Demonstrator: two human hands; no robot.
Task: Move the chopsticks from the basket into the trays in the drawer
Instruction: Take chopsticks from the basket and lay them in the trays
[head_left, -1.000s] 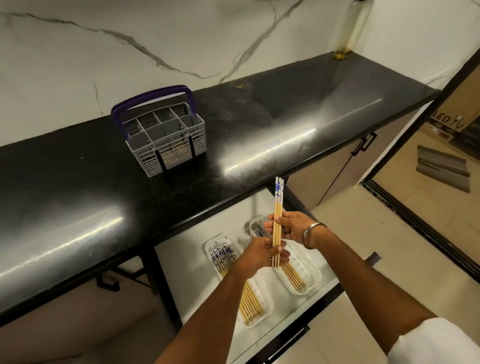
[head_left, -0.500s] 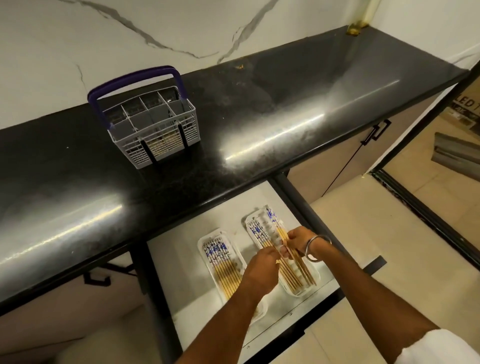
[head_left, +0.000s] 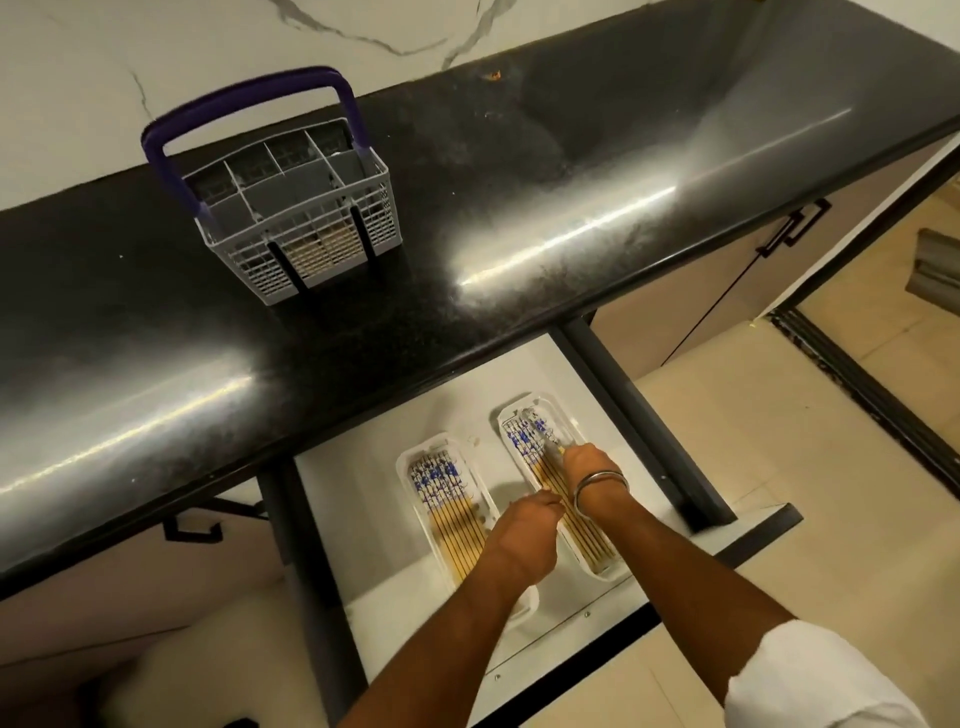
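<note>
Right hand (head_left: 587, 464) grip on chopsticks (head_left: 551, 448) over right tray (head_left: 571, 423)

A single head-worn camera looks steeply down from above, wide-angle, close over the open drawer (head_left: 363, 467), with the black table (head_left: 467, 218) and marble wall (head_left: 156, 47) farther ahead.

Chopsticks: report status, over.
Right hand laying chopsticks into right tray. Left hand steadying them. Basket looks emptied. Nothing obstructing.
</note>
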